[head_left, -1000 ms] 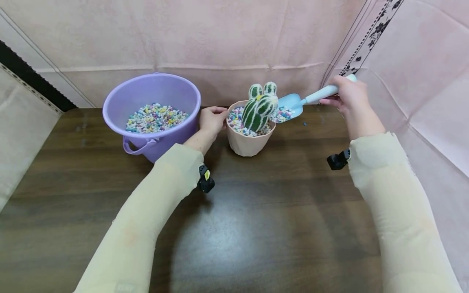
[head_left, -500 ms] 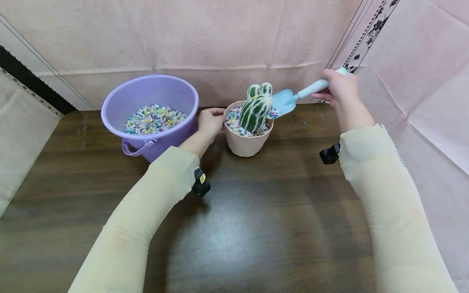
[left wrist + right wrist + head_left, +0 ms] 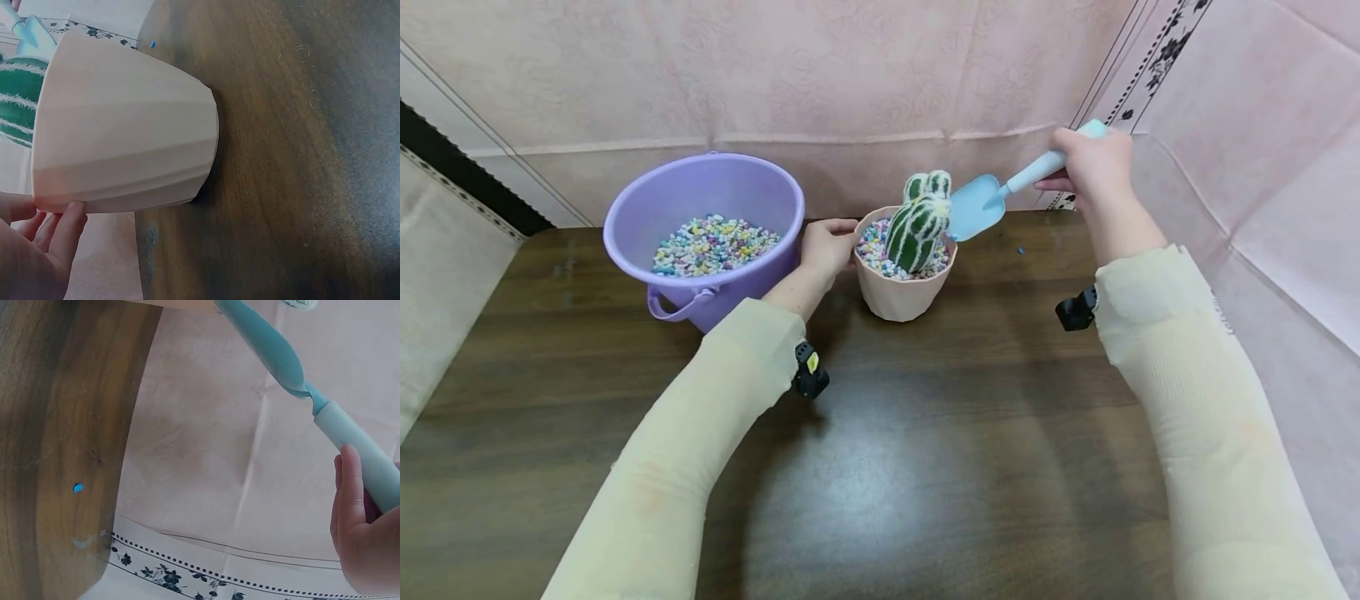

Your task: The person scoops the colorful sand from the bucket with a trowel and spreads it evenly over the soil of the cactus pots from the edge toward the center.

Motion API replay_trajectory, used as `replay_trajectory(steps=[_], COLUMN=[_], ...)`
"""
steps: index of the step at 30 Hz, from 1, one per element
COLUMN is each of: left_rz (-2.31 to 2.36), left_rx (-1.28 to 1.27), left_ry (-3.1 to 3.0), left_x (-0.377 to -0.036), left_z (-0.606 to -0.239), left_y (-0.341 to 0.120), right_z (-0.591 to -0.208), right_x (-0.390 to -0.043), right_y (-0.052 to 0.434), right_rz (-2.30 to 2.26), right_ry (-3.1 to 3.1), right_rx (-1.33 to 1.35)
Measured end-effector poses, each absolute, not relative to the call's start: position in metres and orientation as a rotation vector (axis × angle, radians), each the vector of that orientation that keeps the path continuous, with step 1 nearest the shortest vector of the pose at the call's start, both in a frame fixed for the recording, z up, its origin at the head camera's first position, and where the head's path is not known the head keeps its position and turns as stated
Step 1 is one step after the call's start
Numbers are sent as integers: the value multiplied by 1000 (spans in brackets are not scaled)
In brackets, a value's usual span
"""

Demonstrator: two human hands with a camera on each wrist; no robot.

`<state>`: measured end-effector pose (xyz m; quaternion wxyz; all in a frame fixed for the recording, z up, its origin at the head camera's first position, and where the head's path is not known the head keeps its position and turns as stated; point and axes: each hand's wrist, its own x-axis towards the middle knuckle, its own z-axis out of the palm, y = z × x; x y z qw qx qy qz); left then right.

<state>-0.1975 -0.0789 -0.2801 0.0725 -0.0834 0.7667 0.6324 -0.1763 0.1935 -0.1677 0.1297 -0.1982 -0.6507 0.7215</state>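
My right hand (image 3: 1097, 167) grips the handle of a light blue garden trowel (image 3: 976, 207), tilted with its blade tip right at the pot's right rim. In the head view the blade looks bare of pebbles. The beige faceted flower pot (image 3: 898, 297) stands upright, holding a green-and-white striped cactus (image 3: 913, 233) and small pastel pebbles (image 3: 874, 242). With thumb and fingertips, my left hand (image 3: 827, 250) pinches the pot's left rim; the left wrist view shows these fingers (image 3: 70, 231) against its outer wall. The trowel's handle (image 3: 356, 437) lies across my right palm.
A purple bucket (image 3: 778, 175) partly filled with pastel pebbles (image 3: 715, 246) stands left of the pot, close by my left forearm. One blue pebble (image 3: 1020, 250) lies on the brown wooden table (image 3: 940, 467). A pinkish cloth (image 3: 850, 75) hangs behind.
The trowel has moved left and its handle end has risen, tipping the blade down toward the pot. Pebbles on the blade have slid off into the pot. My left hand stays on the rim.
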Motion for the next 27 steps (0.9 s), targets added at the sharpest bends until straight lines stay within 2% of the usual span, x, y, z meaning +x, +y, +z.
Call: replay_trajectory(steps=[8,17,27], left_rz=[1927,1904,1861], left_rx=[-267,-261,-213], left_ry=[2301,2307,2371], left_x=[-196,-195,-189], left_z=[-281,-283,-275], left_y=[-77,-81,-82], right_z=[-166,-165,-161], right_x=[-174,-172,-169], right_y=[189,194,192], right_rz=[2006,2047,2028], right_ry=[-1944,-1944,-1941], right_rx=[-447,-522,-485])
